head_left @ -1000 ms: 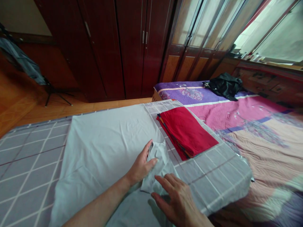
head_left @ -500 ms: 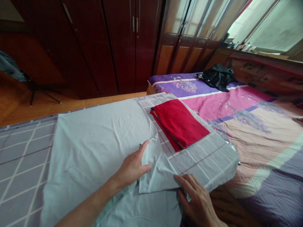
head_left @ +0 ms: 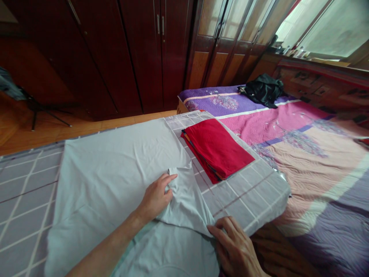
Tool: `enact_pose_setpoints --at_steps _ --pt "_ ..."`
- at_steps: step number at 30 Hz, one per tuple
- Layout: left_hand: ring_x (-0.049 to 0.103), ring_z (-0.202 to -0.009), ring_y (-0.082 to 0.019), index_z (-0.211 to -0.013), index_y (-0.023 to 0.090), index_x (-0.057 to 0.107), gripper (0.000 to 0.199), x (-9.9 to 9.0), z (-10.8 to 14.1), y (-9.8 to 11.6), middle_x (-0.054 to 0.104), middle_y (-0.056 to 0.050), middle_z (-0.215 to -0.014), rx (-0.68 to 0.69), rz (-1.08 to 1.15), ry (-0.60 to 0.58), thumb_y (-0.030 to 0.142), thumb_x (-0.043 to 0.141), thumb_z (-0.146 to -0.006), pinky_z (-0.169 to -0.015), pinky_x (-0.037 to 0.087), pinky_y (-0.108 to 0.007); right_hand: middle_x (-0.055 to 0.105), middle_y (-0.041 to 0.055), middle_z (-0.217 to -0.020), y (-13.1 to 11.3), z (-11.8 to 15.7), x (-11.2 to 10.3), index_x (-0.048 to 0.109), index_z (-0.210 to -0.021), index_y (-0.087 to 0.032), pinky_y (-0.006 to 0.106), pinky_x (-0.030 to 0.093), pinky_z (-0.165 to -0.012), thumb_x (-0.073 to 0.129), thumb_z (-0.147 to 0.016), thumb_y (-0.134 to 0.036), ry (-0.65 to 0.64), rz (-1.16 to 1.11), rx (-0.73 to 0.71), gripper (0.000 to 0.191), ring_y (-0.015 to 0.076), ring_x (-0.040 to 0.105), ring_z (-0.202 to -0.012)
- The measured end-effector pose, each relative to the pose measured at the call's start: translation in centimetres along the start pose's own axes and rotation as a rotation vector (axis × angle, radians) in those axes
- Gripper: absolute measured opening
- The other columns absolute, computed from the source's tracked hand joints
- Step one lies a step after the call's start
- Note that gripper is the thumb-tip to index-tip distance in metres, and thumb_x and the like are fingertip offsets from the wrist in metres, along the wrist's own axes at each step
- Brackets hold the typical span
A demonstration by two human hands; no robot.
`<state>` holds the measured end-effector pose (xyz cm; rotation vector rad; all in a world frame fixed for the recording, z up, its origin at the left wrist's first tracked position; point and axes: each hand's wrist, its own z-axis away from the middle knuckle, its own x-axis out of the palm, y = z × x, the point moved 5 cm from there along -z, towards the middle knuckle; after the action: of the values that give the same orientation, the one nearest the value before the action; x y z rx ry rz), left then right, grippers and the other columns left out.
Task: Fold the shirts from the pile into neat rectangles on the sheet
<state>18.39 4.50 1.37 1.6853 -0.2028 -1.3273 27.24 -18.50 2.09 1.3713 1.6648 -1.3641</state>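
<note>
Head view: left hand (head_left: 154, 200) bunches the pale grey shirt (head_left: 184, 202) while right hand (head_left: 235, 246) pinches its edge.

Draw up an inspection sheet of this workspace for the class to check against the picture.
surface: grey checked sheet lying on a patterned quilt
job's things: pale cloth spread on the sheet, folded red clothes beside it
clutter: crumpled black cloth at the quilt's far end
grips: left hand gathers a fold of the pale cloth; right hand is at its edge
cables: nothing seen
surroundings: dark wooden wardrobe, window, tripod stand
</note>
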Motion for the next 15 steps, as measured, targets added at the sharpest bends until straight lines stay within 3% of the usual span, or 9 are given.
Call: enact_pose_setpoints --at_steps 4,9,13,15 --pt "0.055 -0.111 -0.019 -0.132 0.017 0.049 0.062 0.1 0.2 0.3 0.056 -0.006 -0.122 0.054 -0.042 -0.069 0.006 0.044 -0.071 -0.096 0.042 -0.029 0.052 0.0083 -0.089 -0.1 -0.1 0.0 0.058 -0.11 -0.019 0.029 0.047 -0.063 0.043 -0.077 -0.001 -0.05 -0.006 -0.029 0.041 0.019 0.051 -0.08" --pt "0.053 -0.113 -0.018 -0.131 0.016 0.05 0.067 -0.5 0.1 0.0 0.056 -0.007 -0.123 0.034 -0.049 -0.11 0.001 0.042 -0.066 -0.099 0.04 -0.027 0.052 0.0073 -0.087 -0.1 -0.2 0.0 0.062 -0.099 -0.022 0.031 0.047 -0.064 0.044 -0.074 -0.004 -0.111 -0.058 0.004 0.036 0.0198 0.05 -0.079" --pt "0.058 -0.103 -0.018 -0.133 0.016 0.047 0.064 -0.6 0.3 0.1 0.057 -0.007 -0.114 0.048 -0.15 -0.098 0.002 0.043 -0.07 -0.091 0.046 -0.029 0.053 0.0068 -0.086 -0.2 -0.7 -0.6 0.063 -0.09 -0.023 0.033 0.049 -0.065 0.048 -0.074 -0.008 -0.18 -0.067 0.036 0.027 0.0205 0.053 -0.081" --pt "0.06 -0.1 -0.018 -0.135 0.017 0.044 0.062 -0.6 0.4 0.2 0.055 -0.008 -0.116 0.073 -0.245 -0.051 0.003 0.044 -0.074 -0.086 0.049 -0.029 0.056 0.0073 -0.088 -0.3 -1.3 -1.1 0.063 -0.094 -0.023 0.032 0.051 -0.067 0.049 -0.076 -0.01 -0.178 -0.043 0.022 0.025 0.0203 0.055 -0.084"
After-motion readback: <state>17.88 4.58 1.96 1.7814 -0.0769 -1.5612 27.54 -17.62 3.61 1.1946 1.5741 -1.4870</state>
